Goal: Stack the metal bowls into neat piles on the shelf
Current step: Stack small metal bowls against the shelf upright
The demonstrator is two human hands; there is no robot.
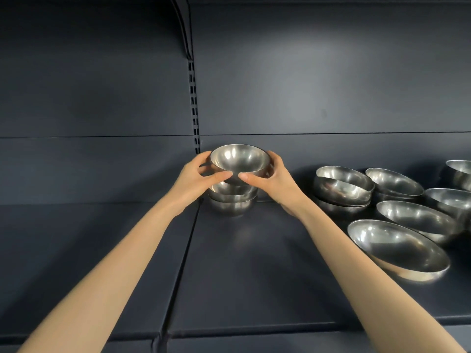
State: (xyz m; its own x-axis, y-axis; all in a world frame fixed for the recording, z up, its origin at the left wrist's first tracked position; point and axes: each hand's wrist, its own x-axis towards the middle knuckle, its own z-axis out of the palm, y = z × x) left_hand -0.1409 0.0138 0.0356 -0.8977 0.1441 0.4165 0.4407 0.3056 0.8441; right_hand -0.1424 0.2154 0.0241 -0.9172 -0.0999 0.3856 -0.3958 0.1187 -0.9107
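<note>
While I look along the dark shelf (249, 271), most of its deck is bare from the left end to the middle, so I've got plenty of room to swing my arms in and out. The crowding is all on the right: loose bowls (397, 248) sit close together there, some tipped, one pair (341, 189) already nested crookedly, and the nearest one lies not far from the front lip. I'd judge that's the one to mind when I reach over.

Now to the pile (233, 200) I'm building, tucked back near the rear panel beside the slotted upright (195, 108). Set there, it leaves the open deck in front free for further piles.

On top, the top bowl (239, 159) is cradled from both sides. My left hand (196, 178) wraps its left flank, fingers curled round the wall, thumb pointing inward under the rim; my right hand (274, 178) mirrors it. Gripping on both sides lets me centre it, I reckon. It looks tilted toward me and not fully seated; whether it touches the bowl beneath, I can't tell.
</note>
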